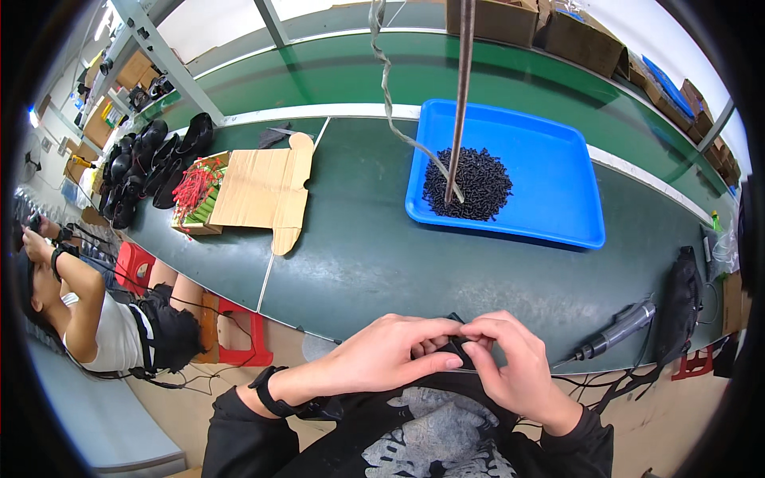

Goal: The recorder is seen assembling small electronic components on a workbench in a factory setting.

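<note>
Both hands, left hand (390,354) and right hand (510,362), fingers pinching small black part (456,344); blue tray (558,191) beyond.

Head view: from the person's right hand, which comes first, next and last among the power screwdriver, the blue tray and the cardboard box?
1. Power screwdriver, just right of the right hand, at the table's edge.
2. Blue tray, farther up the table, holding black screws.
3. Cardboard box, far left.

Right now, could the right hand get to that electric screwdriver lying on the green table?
Probably yes. The electric screwdriver lies just beyond the right hand with nothing between them, but both hands are pinching a small black part, so the right would have to let go first.
</note>
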{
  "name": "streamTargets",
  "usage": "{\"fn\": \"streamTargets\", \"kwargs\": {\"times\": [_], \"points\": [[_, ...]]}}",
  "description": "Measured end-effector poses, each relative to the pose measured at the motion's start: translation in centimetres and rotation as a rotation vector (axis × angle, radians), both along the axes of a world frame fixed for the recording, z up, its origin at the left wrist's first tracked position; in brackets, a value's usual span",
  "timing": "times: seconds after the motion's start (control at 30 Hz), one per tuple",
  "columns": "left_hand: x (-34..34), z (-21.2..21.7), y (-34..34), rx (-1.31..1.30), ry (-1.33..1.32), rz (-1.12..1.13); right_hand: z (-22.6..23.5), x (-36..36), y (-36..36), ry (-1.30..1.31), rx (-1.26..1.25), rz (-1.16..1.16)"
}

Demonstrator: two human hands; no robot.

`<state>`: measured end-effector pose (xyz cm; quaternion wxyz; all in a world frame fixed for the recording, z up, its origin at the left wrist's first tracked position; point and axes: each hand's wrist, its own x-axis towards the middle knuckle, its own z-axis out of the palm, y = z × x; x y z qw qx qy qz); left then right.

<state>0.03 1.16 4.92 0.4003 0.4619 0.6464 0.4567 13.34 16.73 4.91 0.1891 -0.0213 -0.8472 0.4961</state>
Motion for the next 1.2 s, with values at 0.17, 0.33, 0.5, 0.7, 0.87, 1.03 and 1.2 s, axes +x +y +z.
{"fn": "streamTargets", "kwargs": {"times": [0.17,0.33,0.5,0.7,0.87,1.03,1.2], "points": [[-0.3,1.4,1.2,-0.242,-0.14,-0.027,-1.3,0.3,0.3,0.066,-0.125,-0.07],[-0.8,-1.2,2.2,-0.282,-0.323,0.028,-3.2,0.6,0.3,-0.007,-0.141,-0.117],[-0.5,-1.7,2.2,-0.265,-0.431,0.131,-2.3,2.2,-0.7,0.087,-0.152,-0.211],[0.4,-1.2,2.5,-0.192,-0.461,0.206,-2.3,5.6,-3.0,-0.252,-0.616,-0.072],[2.6,-1.0,2.8,0.026,0.169,0.297,-4.9,6.1,-2.0,-0.312,-1.312,0.149],[3.8,-1.4,3.5,0.249,0.413,0.355,-4.7,5.6,-2.3,-0.404,-1.146,0.157],[3.4,-1.7,3.7,0.295,0.248,0.367,-3.0,4.3,-2.1,0.042,-0.007,0.024]]}}
